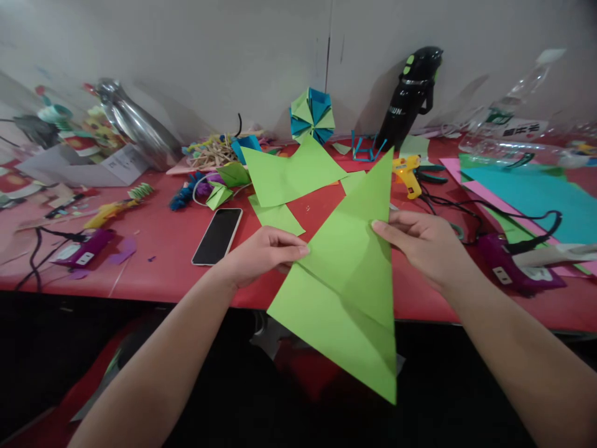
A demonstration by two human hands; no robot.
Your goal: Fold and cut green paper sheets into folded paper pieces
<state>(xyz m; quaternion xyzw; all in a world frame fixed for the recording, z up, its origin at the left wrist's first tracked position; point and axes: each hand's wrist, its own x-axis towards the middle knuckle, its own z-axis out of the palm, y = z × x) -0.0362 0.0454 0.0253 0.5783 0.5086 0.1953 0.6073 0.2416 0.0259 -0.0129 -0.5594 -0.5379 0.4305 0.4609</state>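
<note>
Between my two hands, in the air over the table's front edge, hangs a light green sheet of paper (347, 267) with crease lines across it. My left hand (268, 252) pinches its left edge between thumb and fingers. The right edge is gripped by my right hand (420, 239), thumb on the front and fingers behind. Beyond the sheet, another green paper piece (289, 174) with pointed corners lies on the table, partly over a smaller green piece (277, 214). A phone (217, 236) rests left of my left hand.
On the red table (163, 249) are a yellow glue gun (410, 174), purple power strips (517, 267), and coloured paper sheets (545, 199). Along the wall stand a blue-green paper ball (312, 116), a black bottle (408, 99), a clear plastic bottle (517, 112) and a metal jug (140, 124).
</note>
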